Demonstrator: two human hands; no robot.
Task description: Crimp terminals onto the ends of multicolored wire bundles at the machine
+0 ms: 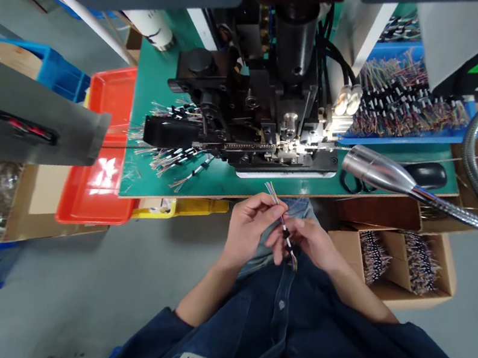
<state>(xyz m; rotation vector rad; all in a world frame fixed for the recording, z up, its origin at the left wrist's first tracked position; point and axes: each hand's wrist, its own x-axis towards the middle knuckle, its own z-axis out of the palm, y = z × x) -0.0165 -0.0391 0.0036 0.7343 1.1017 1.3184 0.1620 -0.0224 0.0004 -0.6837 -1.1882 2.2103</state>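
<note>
A short wire harness (285,234) with black and white bands and fanned, thin coloured wire ends is held in front of my body, below the bench edge. My left hand (250,225) pinches it near its upper end, where the loose wires point up and left. Close beside it, my right hand (306,237) has its fingers curled at the middle of the harness; what its fingertips grip is partly hidden. Just beyond my hands stands a black crimping machine (272,142) with a lit working point (292,146).
Several similar harnesses (173,159) lie on the green bench mat (219,185) left of the machine. A blue tray (392,142) and a cardboard box (389,296) on the right hold more. An orange tray (92,203), a metal-sleeved lamp (378,169) and scissors (351,182) are near.
</note>
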